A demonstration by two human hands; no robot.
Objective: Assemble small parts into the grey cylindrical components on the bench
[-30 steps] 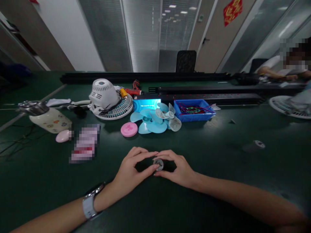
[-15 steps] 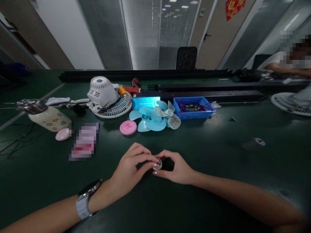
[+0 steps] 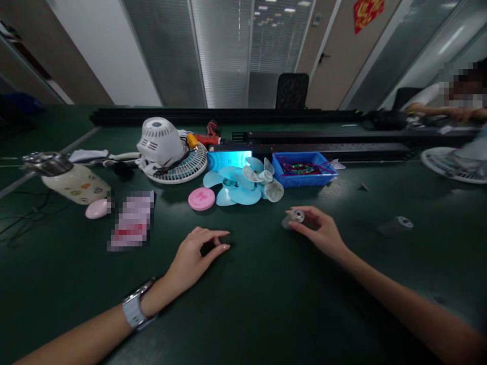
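Note:
My right hand (image 3: 323, 230) grips a small grey cylinder (image 3: 298, 217) between thumb and fingers, just above or on the dark green table. The cylinder's pale round end, with a dark hole in it, faces up towards me. My left hand (image 3: 198, 253) has thumb and index finger apart with nothing between them, low over the table. A watch circles the left wrist. Farther right lies a similar grey cylinder (image 3: 397, 225) on its side, its round end turned to the right. Light-blue fan blades (image 3: 243, 192) are piled beyond my hands, beside a pink round case (image 3: 201, 198).
A blue bin (image 3: 304, 177) of coloured wires sits behind the fan blades, near a lit phone screen (image 3: 228, 159). White fan parts (image 3: 162, 147) stand at left, with a red power drill behind. A patterned bottle (image 3: 76, 182) lies far left. Another person sits at upper right.
My right hand has carried the small cylinder to the right and away from me. My left hand has let go of it and drawn back slightly left, its fingers parted.

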